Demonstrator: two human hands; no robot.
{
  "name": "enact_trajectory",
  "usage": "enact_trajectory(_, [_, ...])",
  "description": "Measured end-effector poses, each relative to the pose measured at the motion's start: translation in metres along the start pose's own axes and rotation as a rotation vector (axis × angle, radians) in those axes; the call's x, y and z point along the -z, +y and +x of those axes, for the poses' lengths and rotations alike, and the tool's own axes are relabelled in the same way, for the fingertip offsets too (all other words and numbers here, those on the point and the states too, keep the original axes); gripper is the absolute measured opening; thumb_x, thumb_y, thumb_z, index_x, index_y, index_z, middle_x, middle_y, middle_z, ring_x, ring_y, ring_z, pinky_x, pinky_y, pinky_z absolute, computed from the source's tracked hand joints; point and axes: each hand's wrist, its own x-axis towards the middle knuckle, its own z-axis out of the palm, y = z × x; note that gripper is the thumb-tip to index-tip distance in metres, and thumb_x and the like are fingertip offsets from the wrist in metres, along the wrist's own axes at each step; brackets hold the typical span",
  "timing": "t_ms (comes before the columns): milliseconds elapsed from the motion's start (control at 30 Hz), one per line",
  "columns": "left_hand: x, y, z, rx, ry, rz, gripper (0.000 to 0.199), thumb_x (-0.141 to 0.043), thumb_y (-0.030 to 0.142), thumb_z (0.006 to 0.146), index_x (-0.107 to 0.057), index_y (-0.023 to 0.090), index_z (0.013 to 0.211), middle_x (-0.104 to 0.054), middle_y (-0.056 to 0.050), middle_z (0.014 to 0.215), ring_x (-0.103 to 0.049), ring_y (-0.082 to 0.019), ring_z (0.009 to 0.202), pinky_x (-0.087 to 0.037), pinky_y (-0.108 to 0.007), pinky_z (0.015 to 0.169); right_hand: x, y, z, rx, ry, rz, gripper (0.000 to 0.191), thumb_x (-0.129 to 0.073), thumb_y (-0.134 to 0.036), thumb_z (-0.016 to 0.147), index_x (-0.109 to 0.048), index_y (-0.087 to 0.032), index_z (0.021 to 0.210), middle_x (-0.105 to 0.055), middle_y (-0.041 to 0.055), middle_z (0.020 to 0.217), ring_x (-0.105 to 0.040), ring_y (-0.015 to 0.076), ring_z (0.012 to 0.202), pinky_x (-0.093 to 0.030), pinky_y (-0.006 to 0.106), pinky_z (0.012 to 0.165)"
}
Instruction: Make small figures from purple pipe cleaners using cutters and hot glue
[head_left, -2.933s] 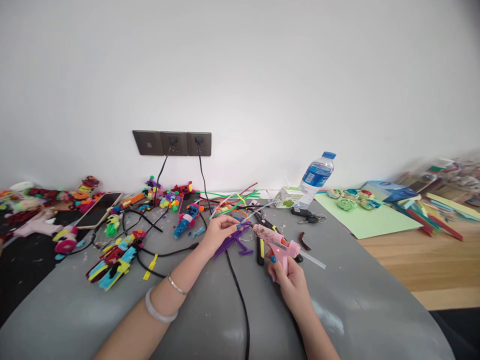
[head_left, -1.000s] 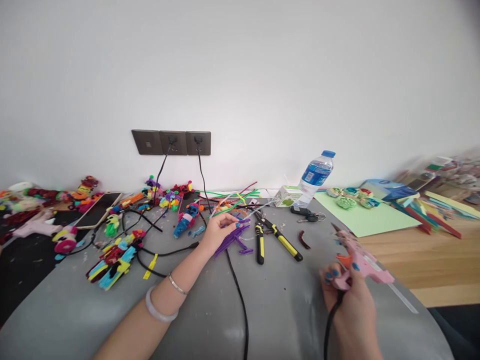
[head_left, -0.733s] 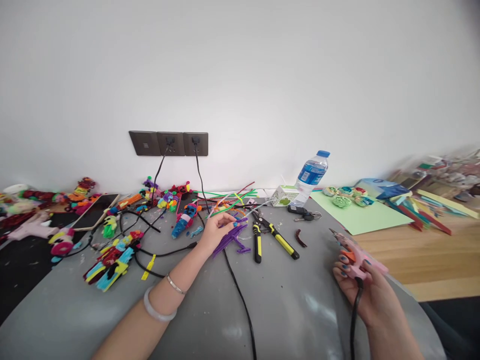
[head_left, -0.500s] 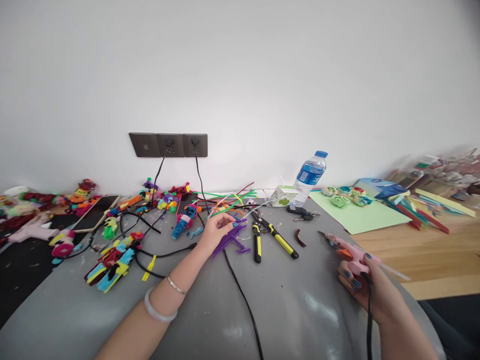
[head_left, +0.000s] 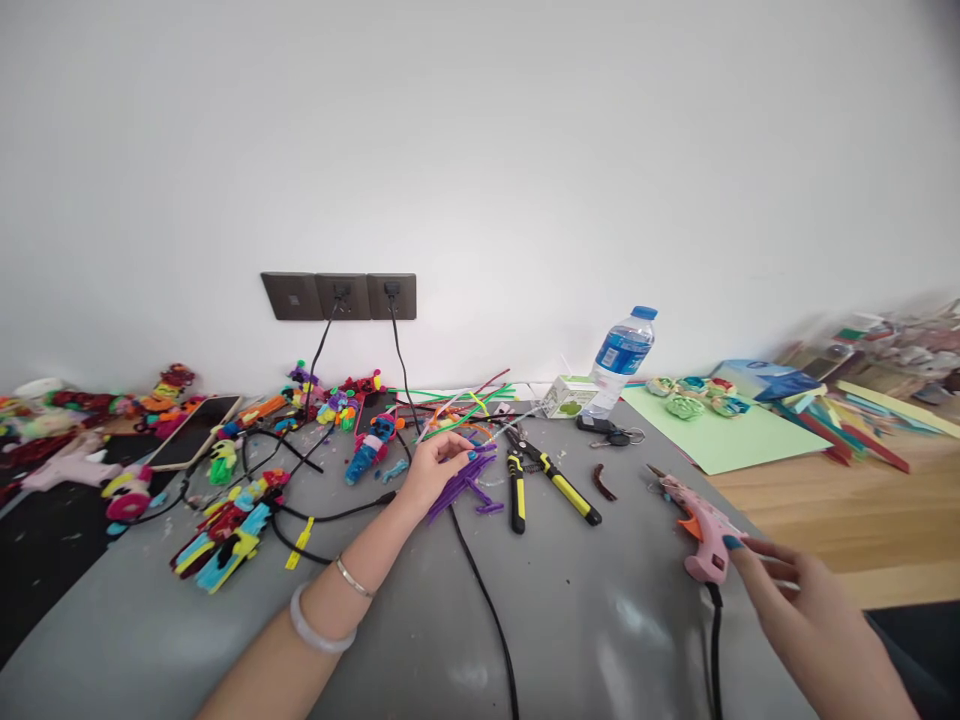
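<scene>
My left hand [head_left: 439, 467], with two bracelets on its arm, pinches a bundle of purple pipe cleaners [head_left: 466, 488] over the middle of the grey table. Its fingers partly cover the bundle. At the right lies a pink hot glue gun [head_left: 707, 530], nozzle pointing to the far left, its cord running toward me. Just right of the gun is my right hand [head_left: 795, 590], fingers apart and no longer wrapped round the handle. Black and yellow pliers [head_left: 551, 480] rest with handles spread beside the purple bundle. A short dark brown curved piece [head_left: 603, 483] lies between pliers and glue gun.
Pipe-cleaner figures [head_left: 232, 525] and black cables [head_left: 480, 570] cover the left side. A tilted water bottle [head_left: 624, 355], a small box [head_left: 568, 396] and keys [head_left: 619, 436] stand or lie at the back. Green paper [head_left: 742, 440] bearing folded flowers is at the right.
My right hand has let go of the glue gun, which now lies on the table, and has drawn back to the right. My left hand stays at the purple pipe cleaners.
</scene>
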Motion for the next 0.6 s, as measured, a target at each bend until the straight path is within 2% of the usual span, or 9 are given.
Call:
enact_trajectory(67, [0.000, -0.001, 0.000, 0.006, -0.003, -0.003, 0.020, -0.073, 0.032, 0.068, -0.065, 0.017, 0.078, -0.063, -0.001, 0.073, -0.055, -0.014, 0.067, -0.040, -0.023, 0.059, -0.024, -0.024, -0.017, 0.089, -0.128, -0.041, 0.037, -0.066, -0.056, 0.068, -0.065, -0.024, 0.088, -0.070, 0.0125, 0.084, -0.063, 0.0268, 0.064, -0.044, 0.041, 0.057])
enact_trajectory(133, [0.000, -0.001, 0.001, 0.008, -0.002, -0.006, 0.021, -0.073, 0.032, 0.068, -0.066, 0.016, 0.078, -0.062, -0.001, 0.072, -0.055, -0.014, 0.066, -0.039, -0.023, 0.057, -0.058, -0.048, -0.037, 0.283, -0.242, -0.072, 0.039, -0.057, -0.053, 0.076, -0.063, -0.023, 0.100, -0.069, 0.0131, 0.105, -0.065, 0.0297, 0.089, -0.048, 0.043, 0.071])
enact_trajectory(233, [0.001, -0.002, 0.001, 0.006, 0.000, -0.016, 0.021, -0.074, 0.032, 0.067, -0.066, 0.016, 0.078, -0.061, 0.000, 0.070, -0.054, -0.013, 0.064, -0.039, -0.023, 0.056, -0.112, -0.072, -0.065, 0.524, -0.333, -0.197, 0.042, -0.050, -0.043, 0.082, -0.057, -0.019, 0.117, -0.064, 0.0165, 0.117, -0.057, 0.0333, 0.112, -0.042, 0.050, 0.093])
enact_trajectory(267, [0.001, -0.002, 0.002, 0.004, -0.002, -0.018, 0.021, -0.074, 0.032, 0.067, -0.066, 0.016, 0.078, -0.061, -0.001, 0.070, -0.054, -0.013, 0.064, -0.039, -0.023, 0.055, -0.125, -0.076, -0.072, 0.537, -0.330, -0.290, 0.047, -0.052, -0.042, 0.081, -0.055, -0.017, 0.121, -0.062, 0.0195, 0.120, -0.054, 0.0363, 0.117, -0.040, 0.053, 0.095])
enact_trajectory(333, [0.001, -0.003, 0.002, 0.001, -0.006, -0.016, 0.021, -0.074, 0.032, 0.067, -0.066, 0.016, 0.078, -0.062, -0.001, 0.071, -0.054, -0.013, 0.064, -0.039, -0.023, 0.056, -0.143, -0.083, -0.080, 0.464, -0.324, -0.538, 0.062, -0.058, -0.046, 0.078, -0.051, -0.013, 0.130, -0.052, 0.0258, 0.134, -0.046, 0.0439, 0.124, -0.034, 0.059, 0.097])
enact_trajectory(400, [0.002, -0.003, 0.002, -0.004, -0.009, -0.004, 0.022, -0.073, 0.033, 0.067, -0.066, 0.016, 0.079, -0.062, -0.001, 0.071, -0.055, -0.013, 0.064, -0.040, -0.023, 0.056, -0.149, -0.090, -0.080, 0.384, -0.389, -0.709, 0.077, -0.062, -0.049, 0.075, -0.044, -0.011, 0.139, -0.045, 0.0286, 0.139, -0.042, 0.0464, 0.127, -0.032, 0.059, 0.098])
enact_trajectory(467, [0.002, -0.004, 0.003, -0.009, -0.012, 0.008, 0.022, -0.073, 0.033, 0.068, -0.066, 0.016, 0.079, -0.063, -0.001, 0.071, -0.056, -0.014, 0.065, -0.040, -0.023, 0.057, -0.144, -0.099, -0.074, 0.332, -0.488, -0.808, 0.083, -0.064, -0.045, 0.074, -0.038, -0.010, 0.145, -0.047, 0.0272, 0.137, -0.045, 0.0442, 0.124, -0.034, 0.053, 0.097])
enact_trajectory(600, [0.002, -0.004, 0.003, -0.018, -0.019, 0.011, 0.019, -0.072, 0.031, 0.069, -0.065, 0.015, 0.079, -0.064, -0.001, 0.073, -0.056, -0.013, 0.066, -0.040, -0.022, 0.057, -0.121, -0.115, -0.053, 0.361, -0.638, -0.882, 0.080, -0.064, -0.035, 0.071, -0.040, -0.013, 0.144, -0.058, 0.0213, 0.117, -0.052, 0.0404, 0.111, -0.037, 0.046, 0.089])
